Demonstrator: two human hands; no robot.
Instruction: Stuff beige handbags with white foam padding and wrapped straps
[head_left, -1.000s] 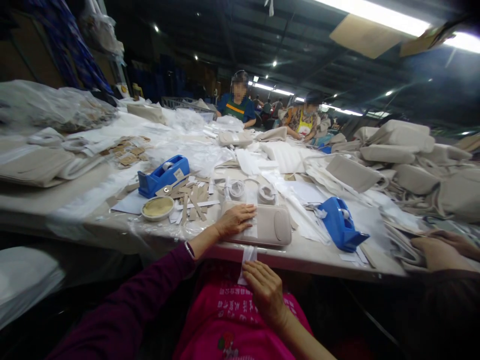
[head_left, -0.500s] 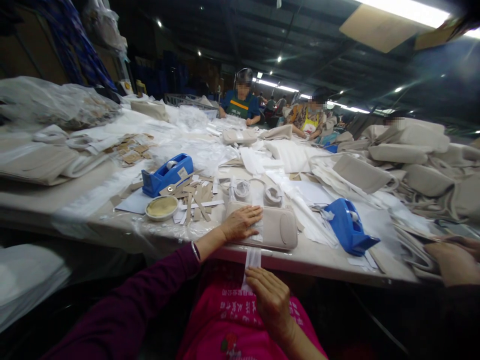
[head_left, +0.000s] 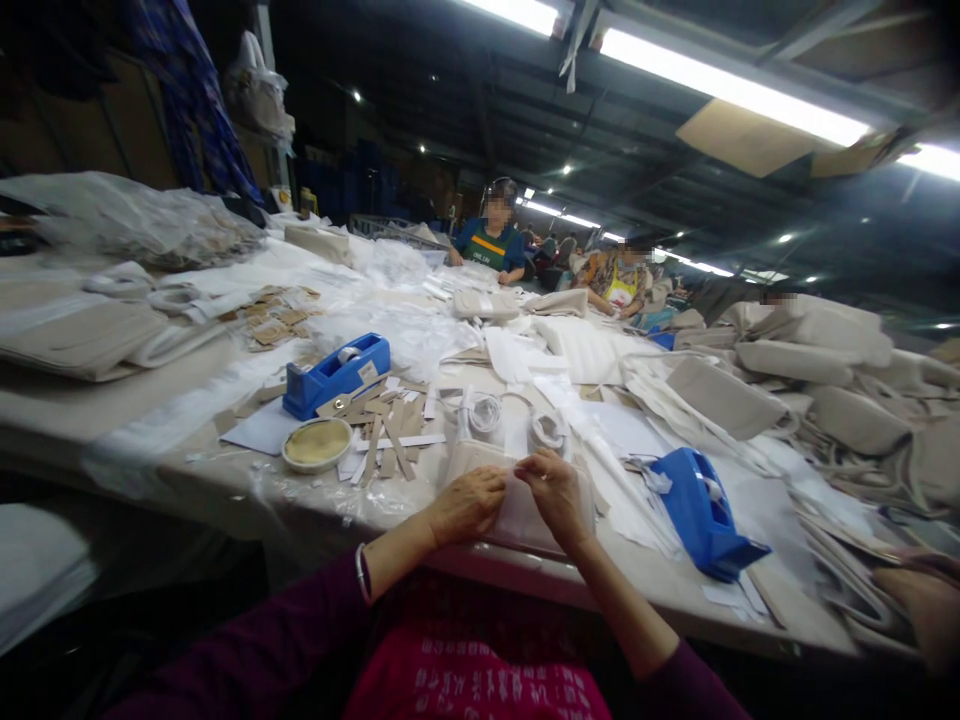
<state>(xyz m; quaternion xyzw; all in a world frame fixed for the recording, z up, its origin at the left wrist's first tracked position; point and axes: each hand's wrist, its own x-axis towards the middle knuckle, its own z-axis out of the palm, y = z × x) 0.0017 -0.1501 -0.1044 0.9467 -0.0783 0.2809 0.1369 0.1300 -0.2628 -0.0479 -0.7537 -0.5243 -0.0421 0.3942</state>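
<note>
A beige handbag lies at the table's near edge, with white-wrapped coils at its far side. A translucent white strip covers its middle. My left hand rests on the bag's left half, fingers drawn together, their tips at the strip. From the right, my right hand reaches over the bag, thumb and fingers pinched on the strip close to the left fingertips. The two hands almost touch. What lies under the left fingers is partly hidden.
Blue tape dispensers stand to the left and right. A round dish sits by loose card strips. Beige bags are piled at right. Two co-workers sit across the table; another person's hand shows at right.
My right hand has moved up from below the table edge onto the bag, bringing the strip over its front. My left hand's fingers, spread flat before, are drawn together. The view has tilted up.
</note>
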